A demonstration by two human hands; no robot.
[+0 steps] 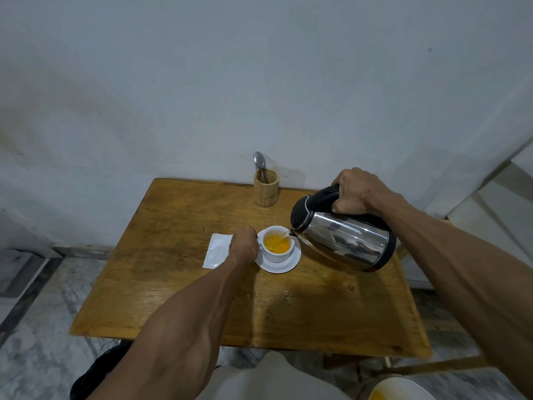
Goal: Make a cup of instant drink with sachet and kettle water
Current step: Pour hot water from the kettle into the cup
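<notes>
We pour: right hand (353,192) grips the kettle (343,230), left hand (243,245) steadies the cup (278,254); sachet (217,251) beside it looks emptied, stirring remains.

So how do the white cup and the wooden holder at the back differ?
The cup is white, low and wide, and sits on a saucer; the wooden holder is brown, taller and narrower, and stands straight on the table. The cup holds orange liquid, the holder a spoon. The left hand touches the cup; nothing touches the holder. Both stand upright, open-topped.
</notes>
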